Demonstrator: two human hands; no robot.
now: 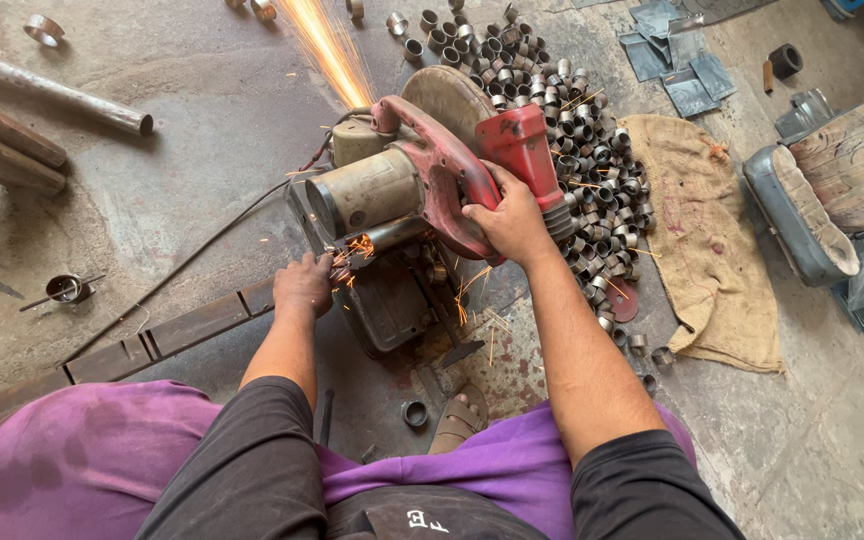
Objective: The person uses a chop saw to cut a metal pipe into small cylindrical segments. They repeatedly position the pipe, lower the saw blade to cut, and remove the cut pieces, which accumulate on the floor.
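Dusty concrete floor [202,120] carries a red chop saw [422,175], its handle gripped closed by the right hand [512,220] to press the blade down while the left hand [302,285] steadies the sparking metal tube [392,238] beside piled cut rings [572,130].

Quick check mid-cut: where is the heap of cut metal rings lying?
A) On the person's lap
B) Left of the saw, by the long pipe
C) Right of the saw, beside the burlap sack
C: the heap of cut rings lies right of the saw, against the burlap sack.
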